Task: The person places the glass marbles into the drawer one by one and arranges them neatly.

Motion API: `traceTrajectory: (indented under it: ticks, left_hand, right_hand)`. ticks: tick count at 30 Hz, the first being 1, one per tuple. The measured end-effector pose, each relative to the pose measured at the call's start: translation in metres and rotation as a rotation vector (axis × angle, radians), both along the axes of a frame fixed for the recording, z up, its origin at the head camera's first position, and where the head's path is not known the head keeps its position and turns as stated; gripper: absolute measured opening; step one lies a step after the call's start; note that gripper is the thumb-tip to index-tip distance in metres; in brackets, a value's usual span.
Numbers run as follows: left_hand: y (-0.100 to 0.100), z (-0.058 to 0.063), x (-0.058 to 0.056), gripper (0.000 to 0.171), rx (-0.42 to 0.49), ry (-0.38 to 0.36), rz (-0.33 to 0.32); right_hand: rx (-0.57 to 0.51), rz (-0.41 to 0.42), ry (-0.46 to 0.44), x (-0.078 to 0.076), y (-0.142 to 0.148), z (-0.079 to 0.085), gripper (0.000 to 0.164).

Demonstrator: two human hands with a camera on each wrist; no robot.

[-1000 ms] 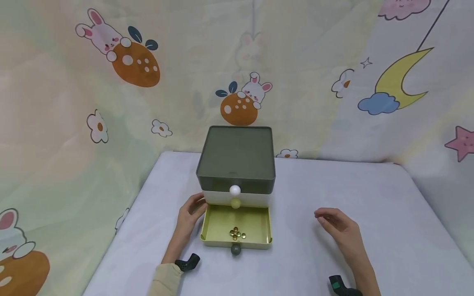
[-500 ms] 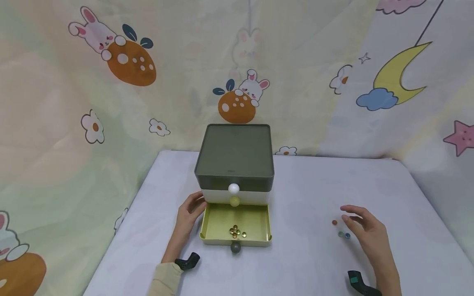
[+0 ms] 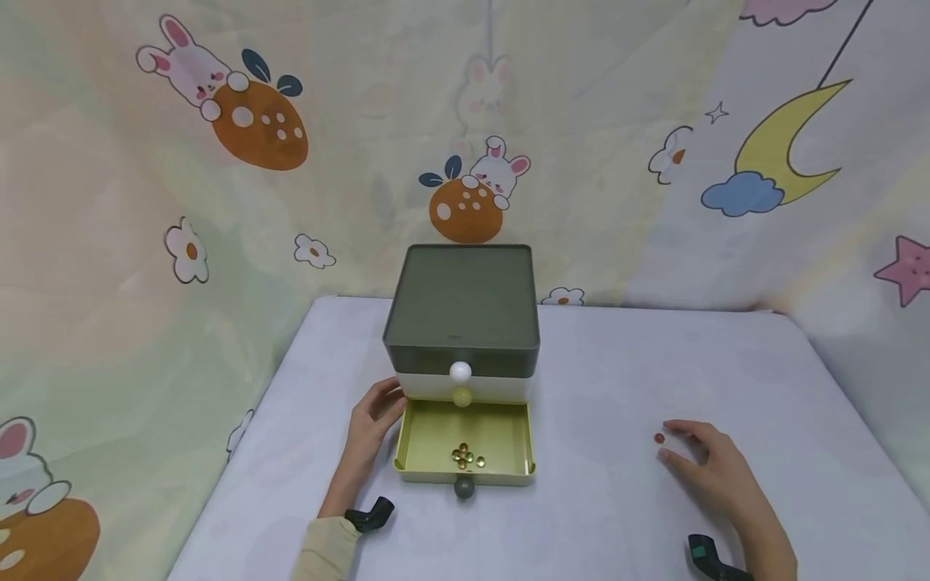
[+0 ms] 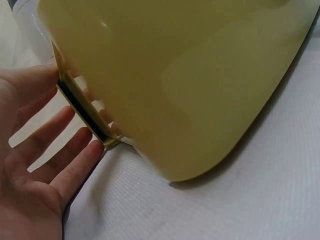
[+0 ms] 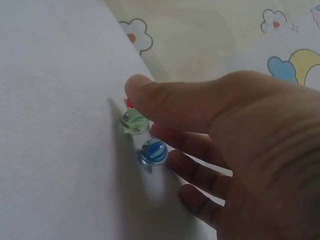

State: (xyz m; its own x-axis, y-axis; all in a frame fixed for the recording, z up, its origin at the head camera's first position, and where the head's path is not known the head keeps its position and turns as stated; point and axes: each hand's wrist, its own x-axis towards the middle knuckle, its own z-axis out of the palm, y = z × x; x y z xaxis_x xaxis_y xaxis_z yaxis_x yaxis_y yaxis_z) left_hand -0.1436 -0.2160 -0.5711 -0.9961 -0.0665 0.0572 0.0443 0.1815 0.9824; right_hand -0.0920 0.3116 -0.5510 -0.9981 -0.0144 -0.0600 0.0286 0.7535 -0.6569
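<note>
My left hand point(image 3: 370, 428) rests its fingers on the left side of the small drawer cabinet point(image 3: 462, 298), at the corner where the bottom drawer point(image 3: 501, 478) comes out. In the left wrist view its fingertips touch the yellow edge. Several amber glass marbles point(image 3: 462, 457) lie in the pulled-out yellow drawer. Over the table at the right, my right hand point(image 3: 719, 476) has thumb and fingers spread apart around small marbles. Close to its fingertips are a red marble point(image 3: 659, 438), a green marble point(image 5: 134, 122) and a blue swirled marble point(image 5: 154, 152); the thumb partly hides the red one.
The cabinet's white knob point(image 3: 461, 371) and yellow knob point(image 3: 462, 396) sit above the open drawer, whose dark knob point(image 3: 463, 487) faces the near side. A white cloth covers the table point(image 3: 581, 524). A printed curtain point(image 3: 581, 161) stands behind it.
My right hand has moved right from beside the drawer to the loose marbles, then lowered with thumb and fingers spreading around them. The left hand has stayed at the cabinet.
</note>
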Motion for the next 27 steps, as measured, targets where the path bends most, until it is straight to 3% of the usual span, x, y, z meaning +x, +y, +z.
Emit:
traceTrajectory:
  ticks: [7,14,22,27]
  left_hand:
    - [0.004,-0.003,-0.001,0.045,0.023,0.005,-0.017]
    - [0.003,-0.003,0.0,0.043,0.019,0.025,-0.011]
    - [-0.002,0.001,0.006,0.044,-0.023,0.016,-0.018]
    - [-0.004,0.002,0.005,0.044,-0.018,0.033,-0.019]
  right_hand:
    - [0.068,0.003,0.017,-0.004,0.004,0.002,0.048]
    - [0.093,-0.012,0.076,-0.003,-0.004,-0.008,0.032]
    - [0.111,-0.03,0.051,0.001,-0.017,-0.013,0.033]
    - [0.125,-0.024,0.098,-0.004,-0.021,-0.014,0.028]
